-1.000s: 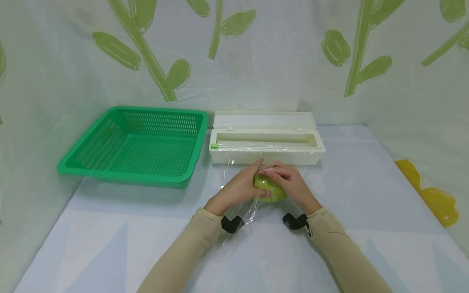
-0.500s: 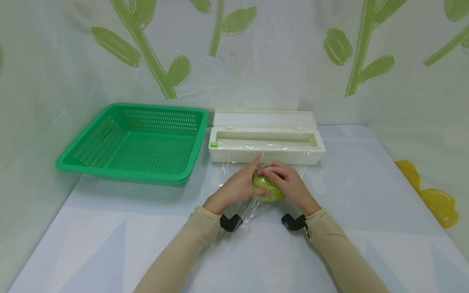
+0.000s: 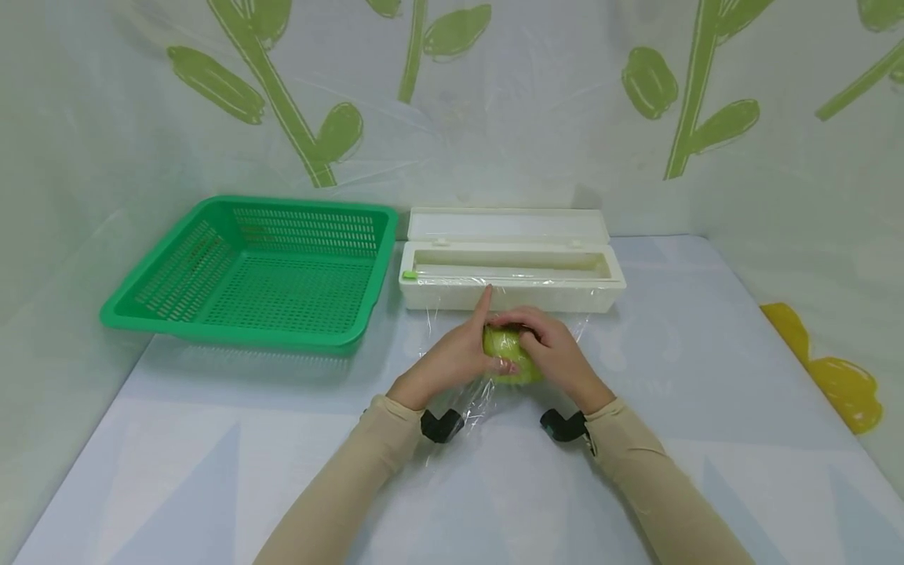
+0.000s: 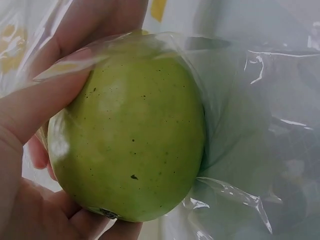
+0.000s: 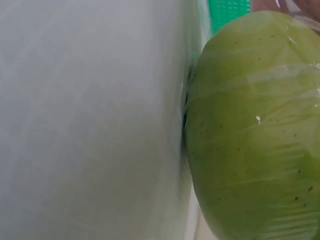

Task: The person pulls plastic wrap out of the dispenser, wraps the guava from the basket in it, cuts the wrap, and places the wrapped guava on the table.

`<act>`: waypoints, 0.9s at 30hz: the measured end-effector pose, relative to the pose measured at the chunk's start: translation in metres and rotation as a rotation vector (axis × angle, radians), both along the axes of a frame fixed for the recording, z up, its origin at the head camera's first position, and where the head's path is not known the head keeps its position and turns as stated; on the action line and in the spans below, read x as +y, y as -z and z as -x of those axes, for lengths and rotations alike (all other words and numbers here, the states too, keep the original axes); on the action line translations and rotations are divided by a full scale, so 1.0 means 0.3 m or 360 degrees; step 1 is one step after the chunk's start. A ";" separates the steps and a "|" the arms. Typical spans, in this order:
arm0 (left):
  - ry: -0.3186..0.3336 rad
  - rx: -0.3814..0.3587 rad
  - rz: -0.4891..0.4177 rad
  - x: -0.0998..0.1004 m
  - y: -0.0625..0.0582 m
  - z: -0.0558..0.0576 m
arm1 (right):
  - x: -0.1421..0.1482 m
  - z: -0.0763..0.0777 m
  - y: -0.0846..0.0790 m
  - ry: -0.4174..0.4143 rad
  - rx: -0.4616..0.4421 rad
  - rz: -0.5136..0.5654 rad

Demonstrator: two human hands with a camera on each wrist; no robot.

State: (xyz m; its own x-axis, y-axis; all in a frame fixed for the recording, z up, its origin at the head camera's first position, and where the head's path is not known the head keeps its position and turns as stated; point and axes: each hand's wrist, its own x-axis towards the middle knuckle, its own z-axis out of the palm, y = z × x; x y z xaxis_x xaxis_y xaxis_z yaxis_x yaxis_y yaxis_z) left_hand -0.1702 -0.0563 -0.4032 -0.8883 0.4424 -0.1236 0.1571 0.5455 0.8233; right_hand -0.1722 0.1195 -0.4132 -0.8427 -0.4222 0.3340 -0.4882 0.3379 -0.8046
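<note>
A rounded green fruit (image 3: 505,342) with small dark specks is held between both hands in the head view. Clear plastic wrap (image 4: 270,120) lies over part of it and stretches away to one side in the left wrist view. My left hand (image 3: 453,355) grips the fruit from the left, thumb on its near face and the index finger pointing up and away. The right hand (image 3: 561,357) curls over its far right side, with the thumb bent against it. Close up in the right wrist view, wrinkled wrap clings to the fruit (image 5: 260,130); the right fingers are hidden there.
Just beyond the hands stands a white wrap dispenser (image 3: 512,298), its lid raised and wrap running from its front edge toward the hands. A green slatted basket (image 3: 346,341) stands at the back left. A leaf-patterned sheet (image 3: 530,118) hangs behind.
The right fingers have shifted left over the top of the fruit, and the thumb has bent inward. Both hands have moved slightly left; the left index finger points further up.
</note>
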 end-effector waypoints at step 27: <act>0.0065 0.0192 0.0022 -0.008 -0.003 -0.008 | 0.005 0.003 0.001 0.0187 0.0416 -0.0395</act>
